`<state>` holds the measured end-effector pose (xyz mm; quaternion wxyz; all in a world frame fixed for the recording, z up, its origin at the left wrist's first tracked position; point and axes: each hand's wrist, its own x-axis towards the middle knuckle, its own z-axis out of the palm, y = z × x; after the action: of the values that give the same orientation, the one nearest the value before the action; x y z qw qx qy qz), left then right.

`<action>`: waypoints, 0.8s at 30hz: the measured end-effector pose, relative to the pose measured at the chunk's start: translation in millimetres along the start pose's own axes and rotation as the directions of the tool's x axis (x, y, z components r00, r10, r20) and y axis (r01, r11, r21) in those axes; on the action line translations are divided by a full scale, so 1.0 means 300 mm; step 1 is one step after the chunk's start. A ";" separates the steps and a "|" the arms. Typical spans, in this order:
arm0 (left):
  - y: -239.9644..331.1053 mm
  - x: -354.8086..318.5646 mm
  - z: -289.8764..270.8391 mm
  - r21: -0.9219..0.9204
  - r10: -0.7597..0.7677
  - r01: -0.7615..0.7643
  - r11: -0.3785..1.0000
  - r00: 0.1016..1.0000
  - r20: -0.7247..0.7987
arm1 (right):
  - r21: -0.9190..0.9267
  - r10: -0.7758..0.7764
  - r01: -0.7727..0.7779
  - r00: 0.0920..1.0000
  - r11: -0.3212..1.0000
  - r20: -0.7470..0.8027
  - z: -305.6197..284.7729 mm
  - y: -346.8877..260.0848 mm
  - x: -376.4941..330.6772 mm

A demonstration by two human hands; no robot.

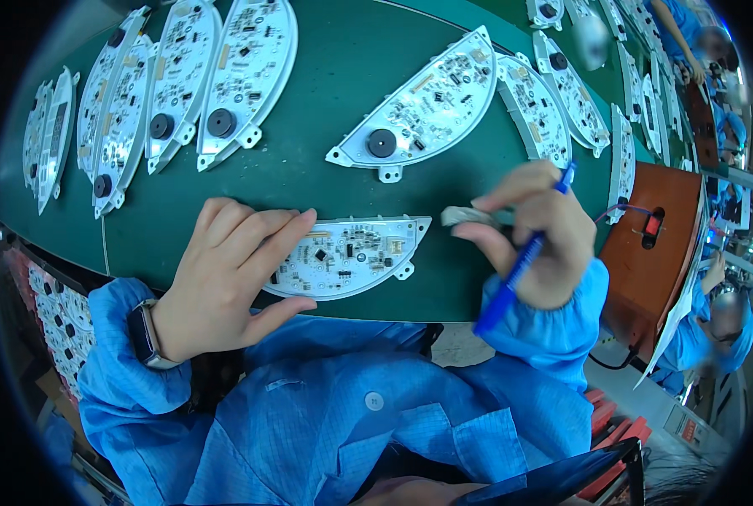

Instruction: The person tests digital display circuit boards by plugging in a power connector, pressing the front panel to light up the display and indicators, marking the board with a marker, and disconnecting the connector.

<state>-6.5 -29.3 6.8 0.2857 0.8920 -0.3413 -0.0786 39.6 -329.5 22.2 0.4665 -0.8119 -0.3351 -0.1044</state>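
A half-moon white circuit board lies flat on the green table before me. My left hand spans its left end, with fingers at the upper edge and thumb at the lower edge, holding it and hiding that part. Off the board's right tip is my right hand, slightly blurred. Between its thumb and forefinger it pinches a small, crumpled, pale piece, perhaps cloth. A blue pen is tucked in the same hand, slanting down to the left.
Another half-moon board with a round black part lies beyond mine. Several boards lean together at the far left, and more are at the right. A brown box with a red switch stands right. Co-workers sit beyond it.
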 end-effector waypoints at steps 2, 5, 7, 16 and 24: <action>0.006 -0.002 0.000 -0.007 -0.001 0.001 1.000 1.000 0.004 | -0.159 -0.020 0.038 0.993 0.987 0.113 -0.007 0.016 0.012; 0.010 0.001 -0.001 -0.013 -0.018 0.019 1.000 1.000 0.012 | 0.149 0.154 -0.167 0.984 0.975 0.092 0.007 0.012 -0.018; 0.011 0.003 -0.001 -0.008 -0.031 0.031 0.999 1.000 0.002 | 0.378 0.228 -0.298 0.948 0.877 0.221 0.018 0.015 -0.028; 0.010 0.012 0.001 0.029 -0.046 0.045 0.999 0.999 0.029 | 0.389 0.523 -0.591 0.806 0.706 0.277 0.091 -0.014 -0.056; 0.003 0.017 0.003 0.018 -0.052 0.051 0.999 0.998 0.040 | 0.256 0.437 -0.495 0.863 0.830 0.253 0.120 0.016 -0.054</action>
<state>-3.4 -33.5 6.8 0.2690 0.9011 -0.3247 -0.1010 25.4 -308.6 -8.4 0.5670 -0.7911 -0.1800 0.1425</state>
